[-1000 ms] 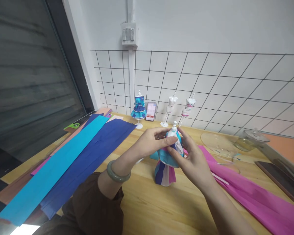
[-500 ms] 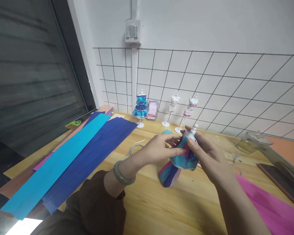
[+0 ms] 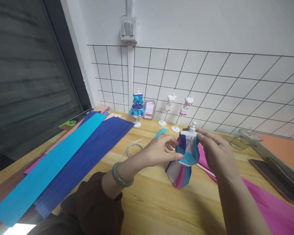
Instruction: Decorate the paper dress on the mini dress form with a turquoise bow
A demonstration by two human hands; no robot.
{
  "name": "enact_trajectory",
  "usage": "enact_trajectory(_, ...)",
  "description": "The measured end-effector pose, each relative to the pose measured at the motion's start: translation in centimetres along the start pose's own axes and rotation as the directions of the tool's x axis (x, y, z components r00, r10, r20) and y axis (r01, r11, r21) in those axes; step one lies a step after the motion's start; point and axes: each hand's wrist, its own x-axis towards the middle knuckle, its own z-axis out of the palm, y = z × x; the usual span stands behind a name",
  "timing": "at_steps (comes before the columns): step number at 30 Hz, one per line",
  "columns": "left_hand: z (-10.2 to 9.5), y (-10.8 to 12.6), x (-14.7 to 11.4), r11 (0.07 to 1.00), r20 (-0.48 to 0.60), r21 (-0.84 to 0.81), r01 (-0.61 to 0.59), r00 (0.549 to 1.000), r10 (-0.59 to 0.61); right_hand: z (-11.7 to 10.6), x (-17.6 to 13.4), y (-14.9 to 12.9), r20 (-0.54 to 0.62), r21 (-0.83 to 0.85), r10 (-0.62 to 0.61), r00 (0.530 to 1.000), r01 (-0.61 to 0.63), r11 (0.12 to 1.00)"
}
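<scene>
A small white dress form (image 3: pixel 190 140) stands on the table before me, clothed in a doll dress (image 3: pixel 182 176) with purple, teal, pink and white panels. Its upper cloth hangs apart at the front, so the white torso shows between a purple edge and a teal edge. My left hand (image 3: pixel 161 148) pinches the cloth at the left, thumb in front. On the right side, my right hand (image 3: pixel 217 150) grips the teal edge near the shoulder; its fingers go behind the form and are partly hidden. A green bangle (image 3: pixel 122 176) circles my left wrist.
Behind stand a form in a blue ruffled dress (image 3: pixel 137 106) and two white forms (image 3: pixel 170 102). Blue fabric strips (image 3: pixel 88 156) lie at left, pink fabric (image 3: pixel 267 199) at right. A phone (image 3: pixel 276 179), a glass teapot (image 3: pixel 245 138) and a ring of cord (image 3: pixel 134 150) are around.
The upper cloth, earlier wrapped across the torso, now hangs apart and bares the white front. The dressed form has turned, showing other skirt panels. My view has shifted slightly right.
</scene>
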Motion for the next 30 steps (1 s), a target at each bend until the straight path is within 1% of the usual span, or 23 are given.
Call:
enact_trajectory(4, 1.1, -0.2, -0.3, 0.997, -0.103, 0.081, -0.007, 0.995, 0.016, 0.1, -0.1, -0.4, -0.050, -0.089, -0.034, 0.998, 0.029, 0.996)
enact_trajectory(8, 1.9, 0.0, -0.6, 0.980, -0.165, 0.199, -0.024, 0.985, 0.057, 0.0, -0.1, -0.5, -0.073, -0.109, -0.032, 0.997, 0.024, 0.994)
enact_trajectory(10, 2.1, 0.1, -0.7, 0.967, -0.164, 0.255, -0.029, 0.984, 0.073, 0.0, -0.1, -0.6, -0.079, -0.106, -0.027, 0.997, 0.019, 0.994)
enact_trajectory(12, 2.1, 0.1, -0.8, 0.961, -0.148, 0.274, -0.034, 0.986, 0.077, 0.0, -0.1, -0.8, -0.081, -0.107, -0.023, 0.996, 0.015, 0.994)
enact_trajectory(15, 2.1, -0.4, -0.8, 0.974, -0.107, 0.225, -0.019, 0.993, 0.044, -0.1, 0.2, -0.5, -0.093, -0.095, -0.026, 0.995, 0.017, 0.995)
enact_trajectory(17, 2.1, -1.1, -0.5, 0.985, -0.083, 0.172, 0.031, 0.996, -0.017, -0.4, 0.6, 0.1, -0.106, -0.060, -0.028, 0.994, 0.021, 0.998)
enact_trajectory(19, 2.3, -2.1, 0.0, 0.989, -0.058, 0.083, 0.125, 0.991, -0.120, -0.7, 1.2, 1.0, -0.123, -0.011, -0.021, 0.992, 0.020, 1.000)
enact_trajectory(20, 2.4, -2.5, 0.3, 0.982, -0.028, 0.015, 0.187, 0.982, -0.186, -0.9, 1.5, 1.5, -0.130, 0.013, -0.013, 0.991, 0.014, 1.000)
enact_trajectory(22, 2.6, -3.2, 0.9, 0.939, 0.077, -0.159, 0.306, 0.952, -0.297, -1.3, 2.0, 2.3, -0.145, 0.049, 0.001, 0.989, 0.006, 0.999)
enact_trajectory(24, 2.7, -3.6, 1.4, 0.849, 0.202, -0.347, 0.399, 0.916, -0.348, -1.4, 2.3, 2.8, -0.150, 0.054, -0.002, 0.989, 0.010, 0.999)
enact_trajectory(26, 2.7, -3.7, 1.6, 0.729, 0.285, -0.508, 0.458, 0.889, -0.359, -1.5, 2.3, 3.0, -0.154, 0.038, -0.018, 0.988, 0.024, 0.999)
enact_trajectory(28, 2.8, -3.8, 1.7, 0.604, 0.326, -0.629, 0.489, 0.871, -0.366, -1.3, 2.2, 2.9, -0.158, 0.033, -0.018, 0.987, 0.023, 0.999)
enact_trajectory(30, 2.8, -3.9, 1.7, 0.515, 0.332, -0.710, 0.481, 0.873, -0.357, -1.2, 2.1, 2.7, -0.160, 0.050, -0.003, 0.987, 0.012, 0.999)
